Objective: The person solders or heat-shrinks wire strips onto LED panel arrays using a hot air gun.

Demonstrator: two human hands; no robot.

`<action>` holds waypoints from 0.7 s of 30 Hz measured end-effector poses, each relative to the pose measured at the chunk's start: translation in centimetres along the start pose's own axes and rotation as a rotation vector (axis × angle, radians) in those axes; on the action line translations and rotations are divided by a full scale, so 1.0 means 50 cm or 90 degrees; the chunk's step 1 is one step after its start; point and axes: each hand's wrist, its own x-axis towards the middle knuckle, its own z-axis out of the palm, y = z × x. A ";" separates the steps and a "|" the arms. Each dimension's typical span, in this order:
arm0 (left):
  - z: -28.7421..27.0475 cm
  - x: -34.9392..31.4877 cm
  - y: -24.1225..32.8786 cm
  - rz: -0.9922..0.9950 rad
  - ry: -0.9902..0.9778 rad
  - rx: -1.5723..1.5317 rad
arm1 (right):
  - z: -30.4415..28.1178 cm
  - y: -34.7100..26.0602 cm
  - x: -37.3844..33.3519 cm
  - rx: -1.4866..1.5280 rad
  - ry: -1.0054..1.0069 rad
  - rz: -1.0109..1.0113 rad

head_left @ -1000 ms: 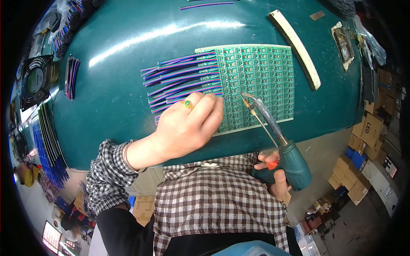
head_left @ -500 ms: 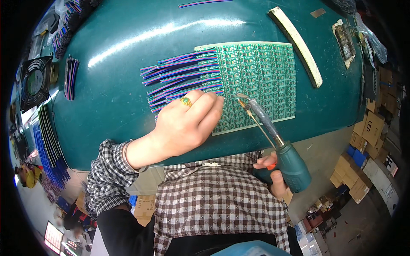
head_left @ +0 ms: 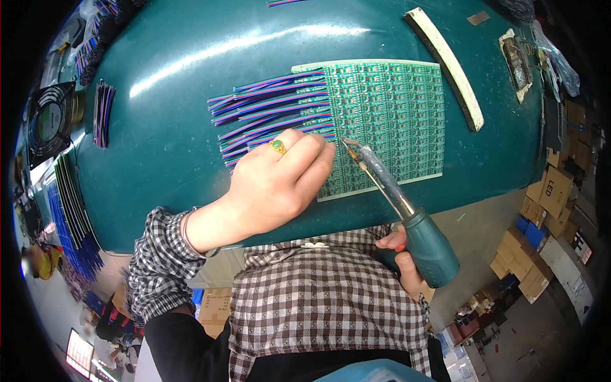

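Note:
A green circuit board panel (head_left: 388,121) made up of many small repeated boards lies on the dark green mat. Strips of coloured wires (head_left: 273,100) run leftward from its left columns. My left hand (head_left: 277,181), a green-stoned ring on one finger, is closed in a pinch over the lower wires at the panel; its fingertips are partly hidden. With my right hand (head_left: 408,267) I grip a green-handled soldering gun (head_left: 431,248), a thin feed tube along its barrel. The soldering gun's tip is over the panel, just right of my left fingertips.
A curved white strip with a dark edge (head_left: 445,67) lies right of the panel, and a worn block (head_left: 517,63) farther right. At the left are a small wire bundle (head_left: 103,114), a black fan (head_left: 51,124) and more wires (head_left: 73,223). Cardboard boxes (head_left: 522,264) stand beyond the table.
The soldering gun in my right hand has shifted left, bringing its tip closer to my left fingertips. My left hand stays nearly still.

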 end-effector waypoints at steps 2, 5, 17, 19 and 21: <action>-0.004 0.003 0.003 -0.005 -0.017 0.008 | 0.009 -0.001 0.003 0.048 0.081 0.009; -0.002 0.002 0.003 -0.008 -0.011 0.008 | 0.003 0.010 -0.003 0.042 0.082 -0.002; -0.004 0.003 0.004 -0.009 -0.024 -0.007 | 0.005 0.016 -0.002 -0.013 0.071 -0.007; -0.006 0.003 0.003 -0.011 -0.025 -0.007 | 0.011 0.010 0.002 0.027 0.087 -0.007; -0.006 0.002 0.002 -0.013 -0.027 -0.007 | 0.006 0.012 0.001 0.010 0.077 -0.010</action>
